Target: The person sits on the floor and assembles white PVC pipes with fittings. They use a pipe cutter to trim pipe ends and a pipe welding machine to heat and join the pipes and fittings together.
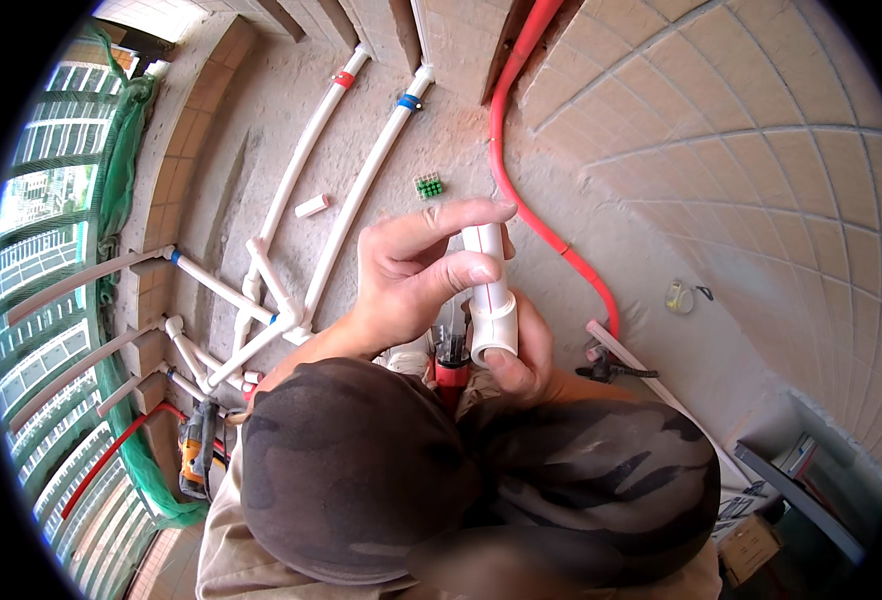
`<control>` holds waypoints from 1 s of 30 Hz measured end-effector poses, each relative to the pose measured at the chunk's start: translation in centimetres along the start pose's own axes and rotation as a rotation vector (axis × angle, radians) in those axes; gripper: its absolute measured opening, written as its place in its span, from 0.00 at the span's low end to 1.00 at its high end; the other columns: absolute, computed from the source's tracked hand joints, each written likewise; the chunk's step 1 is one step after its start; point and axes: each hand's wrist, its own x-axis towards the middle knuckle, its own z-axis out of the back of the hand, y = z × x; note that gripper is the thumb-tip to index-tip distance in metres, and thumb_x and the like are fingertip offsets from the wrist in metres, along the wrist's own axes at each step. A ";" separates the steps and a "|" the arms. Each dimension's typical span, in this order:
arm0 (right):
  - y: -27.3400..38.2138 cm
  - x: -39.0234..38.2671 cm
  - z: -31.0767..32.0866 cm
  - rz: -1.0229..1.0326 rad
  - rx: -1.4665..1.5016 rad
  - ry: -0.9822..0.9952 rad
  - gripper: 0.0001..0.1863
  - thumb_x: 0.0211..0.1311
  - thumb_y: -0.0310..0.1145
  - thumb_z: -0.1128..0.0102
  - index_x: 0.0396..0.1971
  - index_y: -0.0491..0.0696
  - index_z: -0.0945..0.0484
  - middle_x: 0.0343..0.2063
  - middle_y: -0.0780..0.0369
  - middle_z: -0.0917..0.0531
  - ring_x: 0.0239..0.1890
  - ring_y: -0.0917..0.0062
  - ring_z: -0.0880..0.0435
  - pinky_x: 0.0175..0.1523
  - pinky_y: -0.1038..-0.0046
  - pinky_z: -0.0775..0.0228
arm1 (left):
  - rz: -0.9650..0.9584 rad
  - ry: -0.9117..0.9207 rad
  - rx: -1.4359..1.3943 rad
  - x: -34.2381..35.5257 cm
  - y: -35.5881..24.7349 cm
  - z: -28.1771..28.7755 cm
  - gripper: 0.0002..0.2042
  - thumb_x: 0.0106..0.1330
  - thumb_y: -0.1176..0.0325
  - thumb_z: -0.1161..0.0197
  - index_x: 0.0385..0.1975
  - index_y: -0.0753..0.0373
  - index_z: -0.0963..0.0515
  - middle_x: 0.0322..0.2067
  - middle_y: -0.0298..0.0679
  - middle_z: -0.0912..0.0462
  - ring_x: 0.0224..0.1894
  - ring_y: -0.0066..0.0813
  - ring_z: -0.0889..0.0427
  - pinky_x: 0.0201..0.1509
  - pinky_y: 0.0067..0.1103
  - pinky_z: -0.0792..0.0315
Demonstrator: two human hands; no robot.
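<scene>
A short white plastic pipe [487,268] with a thin red line along it is held up in front of me. Its lower end sits in a white elbow fitting [495,335] whose open mouth faces me. Thumb and forefinger of my left hand [406,268] close round the pipe's upper part. My right hand [529,350] wraps the elbow from the right, thumb at its mouth; some of its fingers are hidden behind. Below, between my legs, stands a tool with a red and black body [451,365], partly covered.
White pipes [301,160] with blue and red clips run across the concrete floor on the left. A loose pipe piece [312,206] and green plugs [428,185] lie ahead. A red conduit [536,210] curves at right. A yellow power tool [199,448] sits at left, a tape measure [679,297] at right.
</scene>
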 end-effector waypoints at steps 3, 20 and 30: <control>-0.1 -0.1 0.2 0.071 -0.023 0.039 0.32 0.64 0.42 0.37 0.61 0.39 0.35 0.46 0.58 0.21 0.45 0.79 0.22 0.52 0.72 0.28 | -0.164 0.075 0.059 0.3 -0.2 0.1 0.20 0.66 0.68 0.28 0.55 0.70 0.19 0.35 0.45 0.14 0.38 0.29 0.15 0.42 0.24 0.22; 3.1 3.3 1.1 0.594 -0.622 0.242 0.28 0.59 0.36 0.28 0.57 0.43 0.26 0.52 0.52 0.21 0.53 0.57 0.20 0.56 0.61 0.27 | -0.491 0.474 -0.172 2.6 -3.0 -4.3 0.34 0.59 0.68 0.25 0.62 0.82 0.29 0.28 0.45 0.15 0.28 0.39 0.17 0.37 0.33 0.23; 1.7 1.6 2.1 0.613 -0.730 0.202 0.31 0.53 0.34 0.22 0.55 0.40 0.26 0.47 0.50 0.19 0.43 0.57 0.17 0.46 0.63 0.23 | -0.594 0.273 -0.284 1.2 -1.6 -5.7 0.24 0.64 0.69 0.27 0.54 0.79 0.21 0.25 0.51 0.16 0.22 0.38 0.21 0.30 0.32 0.26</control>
